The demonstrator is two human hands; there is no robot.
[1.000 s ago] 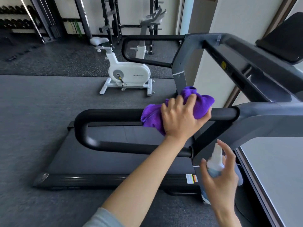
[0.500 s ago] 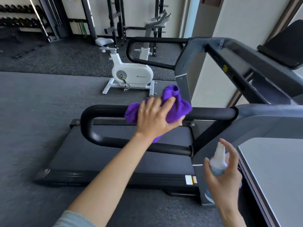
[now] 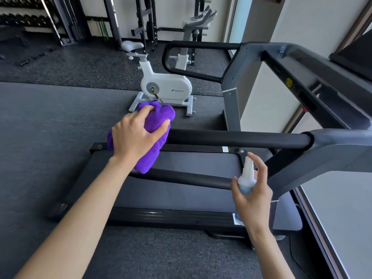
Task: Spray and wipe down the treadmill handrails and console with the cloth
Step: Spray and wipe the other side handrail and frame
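Observation:
My left hand grips a bunched purple cloth and holds it against the curved left end of the near black handrail of the treadmill; that end is hidden under cloth and hand. My right hand holds a small spray bottle with a white nozzle and pale blue liquid, upright, in front of the rail's lower bar. The far handrail loops at the other side. The grey console arm runs off to the right.
A white exercise bike stands on the dark floor beyond the treadmill belt. Racks and a dumbbell shelf line the back wall. A light wall or panel rises at the right.
My left hand has slid the cloth leftward along the near handrail, from near its right part to its curved left end. The right hand keeps the bottle in about the same place.

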